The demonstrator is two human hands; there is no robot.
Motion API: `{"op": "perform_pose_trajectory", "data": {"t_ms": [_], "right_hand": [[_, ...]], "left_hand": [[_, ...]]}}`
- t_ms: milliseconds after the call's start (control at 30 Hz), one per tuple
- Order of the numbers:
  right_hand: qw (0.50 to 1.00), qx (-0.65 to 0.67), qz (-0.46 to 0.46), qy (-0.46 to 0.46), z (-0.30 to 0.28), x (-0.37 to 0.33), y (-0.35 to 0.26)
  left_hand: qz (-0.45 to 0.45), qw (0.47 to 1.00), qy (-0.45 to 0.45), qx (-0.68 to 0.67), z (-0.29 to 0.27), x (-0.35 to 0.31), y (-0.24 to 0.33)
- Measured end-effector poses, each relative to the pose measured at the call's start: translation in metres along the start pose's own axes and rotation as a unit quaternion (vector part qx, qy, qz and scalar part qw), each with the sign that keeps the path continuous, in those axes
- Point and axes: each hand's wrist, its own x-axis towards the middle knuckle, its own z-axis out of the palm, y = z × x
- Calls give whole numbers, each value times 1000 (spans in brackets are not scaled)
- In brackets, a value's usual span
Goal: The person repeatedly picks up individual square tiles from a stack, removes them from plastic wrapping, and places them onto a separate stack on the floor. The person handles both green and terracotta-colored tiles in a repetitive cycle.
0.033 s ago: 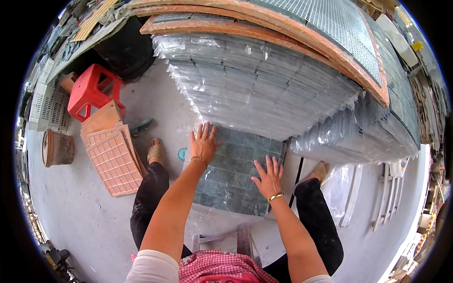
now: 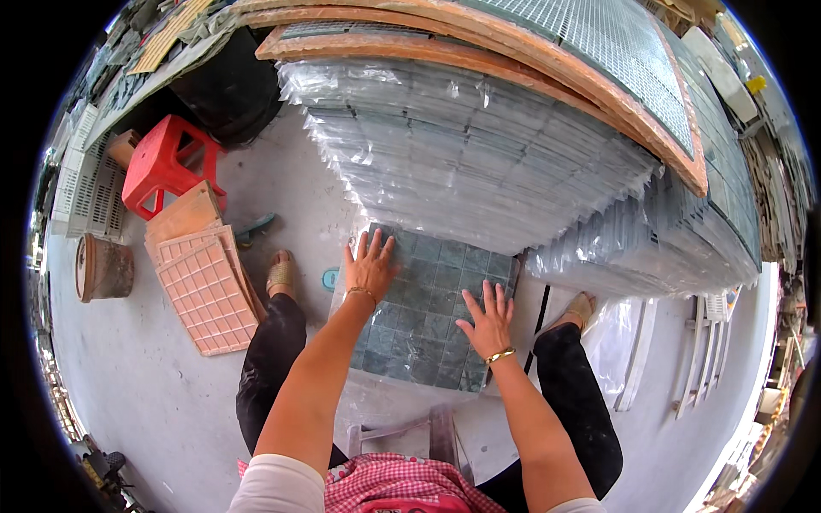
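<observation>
A square sheet of dark green stone mosaic tiles (image 2: 419, 321) lies between my legs, with clear plastic film showing around its edges. My left hand (image 2: 370, 272) is spread flat over the sheet's upper left side. Over its right side, my right hand (image 2: 489, 323) is held with fingers apart and thumb out. Neither hand grips anything. Whether the palms press on the tiles or just hover, I cannot tell. Directly beyond the sheet rises a tall stack of plastic-wrapped tile sheets (image 2: 462, 154).
Orange-edged frames with mesh-backed sheets (image 2: 599, 64) lie on top of the stack. To the left are brown gridded boards (image 2: 208, 295), a red stool (image 2: 167, 167) and a dirty bucket (image 2: 104, 268). A pale slatted rack (image 2: 705, 355) is at the right. Part of a wooden seat (image 2: 440, 436) shows below.
My left hand has shifted very slightly toward me over the tiles. My right hand and the sheet look almost the same.
</observation>
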Motion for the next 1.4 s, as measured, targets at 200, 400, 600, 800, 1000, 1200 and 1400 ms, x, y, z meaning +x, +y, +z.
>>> {"op": "perform_pose_trajectory", "data": {"t_ms": [200,400,600,800,1000,1200,1400], "right_hand": [[999,1,31,-38,2,0,8],[1000,9,-7,5,-1,1,3],[981,75,-167,-59,-13,-11,-22],[964,-12,-172,-201,-5,-50,-3],[966,-62,-131,-214,-19,-55,15],[963,-102,-83,-234,-34,-63,4],[993,-13,-80,-90,-97,-26,-44]], "left_hand": [[-22,997,-6,-74,-1,-7,-7],[30,998,45,-28,-14,-23,-8],[139,986,-69,-58,-16,-94,13],[114,986,-119,-30,8,-117,-2],[111,986,-120,-17,9,-121,2],[81,990,-119,-1,2,-131,0],[70,975,-209,-31,-64,-152,13]]}}
